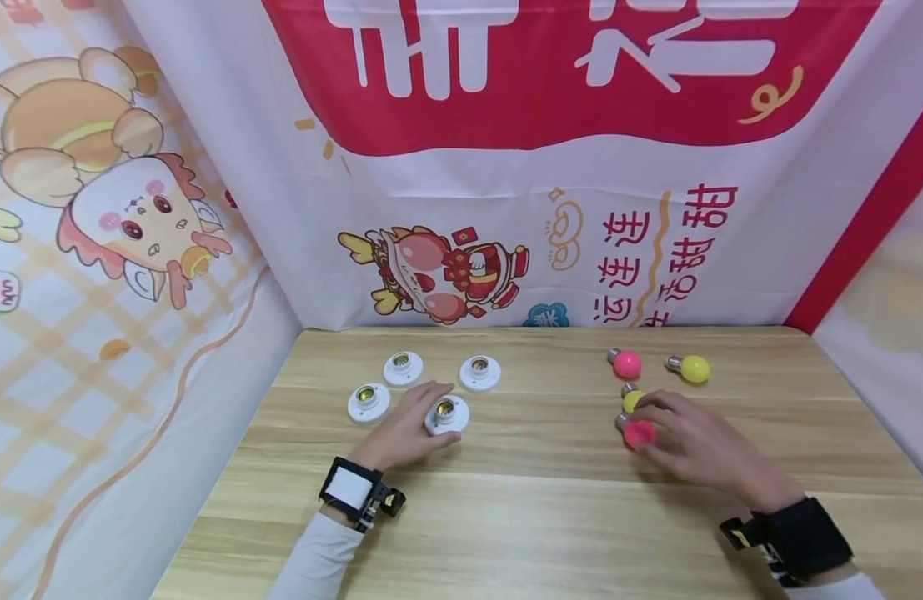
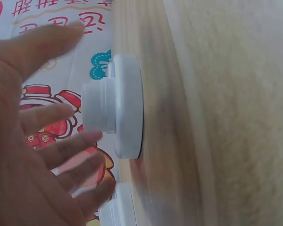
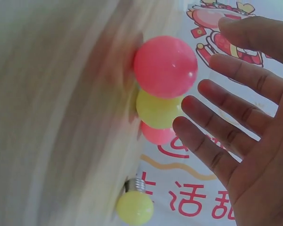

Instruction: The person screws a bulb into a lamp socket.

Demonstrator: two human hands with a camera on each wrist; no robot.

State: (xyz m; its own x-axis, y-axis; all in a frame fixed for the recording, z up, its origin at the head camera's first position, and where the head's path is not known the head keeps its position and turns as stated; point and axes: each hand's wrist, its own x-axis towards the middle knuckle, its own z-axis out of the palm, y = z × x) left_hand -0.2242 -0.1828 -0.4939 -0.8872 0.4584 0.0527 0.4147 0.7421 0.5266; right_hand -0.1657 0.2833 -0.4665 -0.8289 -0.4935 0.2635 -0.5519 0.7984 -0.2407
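Note:
My left hand (image 1: pixel 407 431) reaches around a white round lamp socket (image 1: pixel 448 415) on the table, thumb on the near side and fingers on the far side. In the left wrist view its fingers are spread and loosely bent beside that socket (image 2: pixel 128 108), without a visible grip. My right hand (image 1: pixel 689 442) hovers over a pink bulb (image 1: pixel 639 434) with a metal screw base. The right wrist view shows its extended fingers apart from this bulb (image 3: pixel 166 67). Partly hidden by that hand is a yellow bulb (image 1: pixel 632 400), just behind the pink one.
Three more white sockets stand around my left hand: one at left (image 1: pixel 368 402), one behind (image 1: pixel 403 367) and one at back right (image 1: pixel 479 373). Farther back on the right lie another pink bulb (image 1: pixel 627 363) and yellow bulb (image 1: pixel 694 368). A printed cloth (image 1: pixel 461 192) borders the wooden table (image 1: pixel 536 517).

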